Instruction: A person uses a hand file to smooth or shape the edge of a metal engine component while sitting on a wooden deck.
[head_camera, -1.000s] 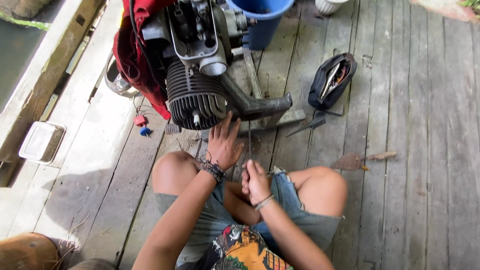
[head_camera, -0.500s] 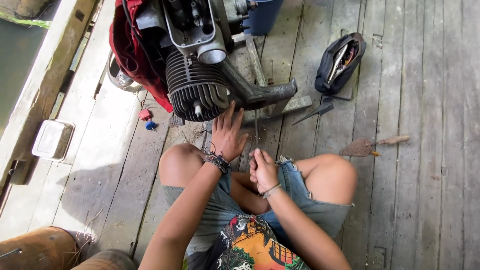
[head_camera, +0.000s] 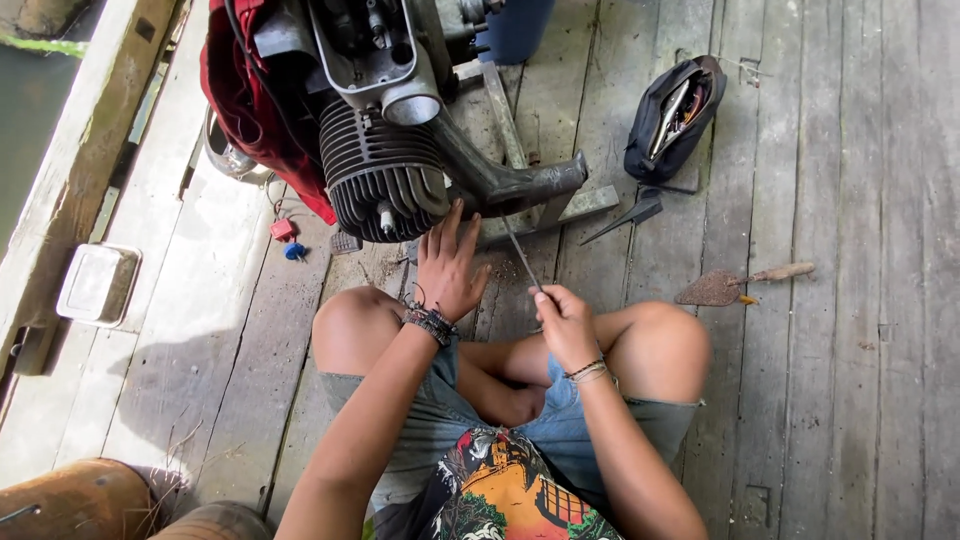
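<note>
on the grey plank deck, toward its far edge, a small engine with a finned cylinder and a dark exhaust pipe stands against a red cover; it fills more of the view than half a second ago, so the person has leaned in closer; a black tool pouch lies open near the far right, a rusty trowel nearer the right knee, a small metal tin by the left edge beam; left hand has moved forward, fingers spread and released, tips touching the cylinder fins; right hand is clenched on a thin metal rod, now raised and angled with its tip up under the exhaust pipe; judging by that, work on the engine's underside is starting.
</note>
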